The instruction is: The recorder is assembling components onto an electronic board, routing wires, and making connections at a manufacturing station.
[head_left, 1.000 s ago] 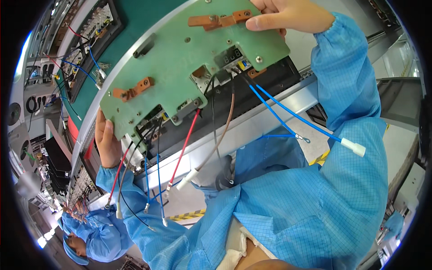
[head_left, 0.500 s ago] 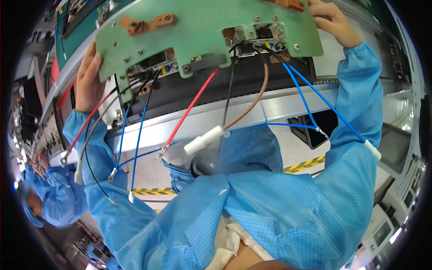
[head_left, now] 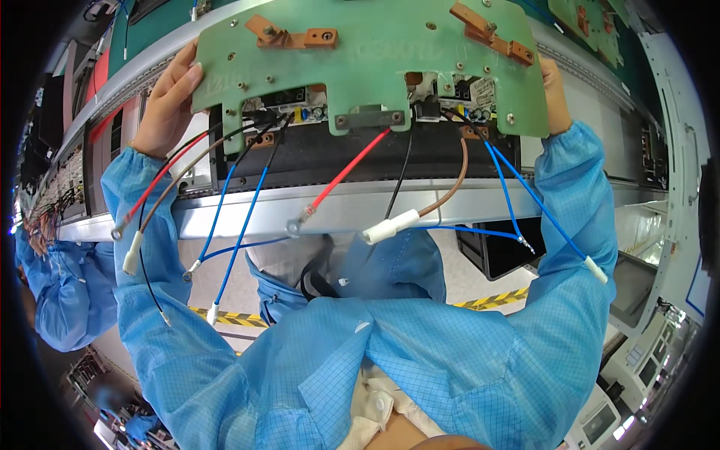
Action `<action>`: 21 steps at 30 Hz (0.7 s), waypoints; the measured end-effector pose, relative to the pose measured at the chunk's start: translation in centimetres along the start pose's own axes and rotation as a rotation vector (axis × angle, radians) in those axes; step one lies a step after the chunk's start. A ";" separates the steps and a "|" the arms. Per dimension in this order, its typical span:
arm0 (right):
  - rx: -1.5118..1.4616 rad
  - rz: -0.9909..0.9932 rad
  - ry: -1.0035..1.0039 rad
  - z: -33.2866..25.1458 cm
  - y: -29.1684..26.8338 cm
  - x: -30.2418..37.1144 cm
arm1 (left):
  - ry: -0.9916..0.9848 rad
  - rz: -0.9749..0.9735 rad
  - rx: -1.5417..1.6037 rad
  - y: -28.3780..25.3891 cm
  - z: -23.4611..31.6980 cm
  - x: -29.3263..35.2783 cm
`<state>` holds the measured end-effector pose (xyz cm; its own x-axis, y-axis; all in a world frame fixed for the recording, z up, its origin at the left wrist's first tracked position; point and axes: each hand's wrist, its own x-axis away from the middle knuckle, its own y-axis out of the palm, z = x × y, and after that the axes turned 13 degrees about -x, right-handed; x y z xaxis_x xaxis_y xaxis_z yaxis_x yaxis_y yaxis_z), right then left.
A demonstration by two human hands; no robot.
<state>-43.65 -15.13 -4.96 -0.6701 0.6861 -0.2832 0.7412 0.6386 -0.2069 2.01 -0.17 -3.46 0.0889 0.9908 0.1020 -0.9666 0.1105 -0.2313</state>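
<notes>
A flat green fixture plate (head_left: pixel 375 79) with two pivoting brown clamps (head_left: pixel 309 37) lies across the work in front of me. My left hand (head_left: pixel 166 97) grips its left edge, thumb near the top face. My right hand (head_left: pixel 556 97) is at the right edge, its fingers largely hidden behind the plate. Circuit board parts (head_left: pixel 296 112) show through the plate's cutouts, above a black tray (head_left: pixel 337 154). Loose leads hang toward me: a red wire (head_left: pixel 349 169) with a ring terminal, a brown wire (head_left: pixel 463 169) with a white sleeve (head_left: pixel 390 227), and several blue and black ones.
A metal rail (head_left: pixel 337 216) runs along the near side of the conveyor. Another green plate (head_left: pixel 589 26) lies at the far right. At the left, a person in blue workwear (head_left: pixel 75 300) is beside the line. A black bin (head_left: pixel 499 251) stands below the rail.
The plate and the hands sit differently in view: the plate is more level and its right side lower. My right hand's fingers, visible before, are now mostly behind the plate edge.
</notes>
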 end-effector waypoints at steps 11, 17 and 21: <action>-0.149 -0.083 -0.161 -0.1 2.2 0.3 | 0.014 0.047 -0.039 -0.4 0.4 0.6; -0.096 0.009 -0.006 -2.9 3.7 0.2 | 0.017 0.072 -0.054 -0.7 0.1 1.4; -0.056 0.010 -0.033 -2.6 4.0 -0.2 | -0.012 0.029 -0.063 -1.5 -0.6 1.7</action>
<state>-40.67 -11.81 -3.25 -0.6602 0.6813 -0.3160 0.7440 0.6508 -0.1512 3.71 1.44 -3.49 0.0578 0.9928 0.1054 -0.9516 0.0867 -0.2948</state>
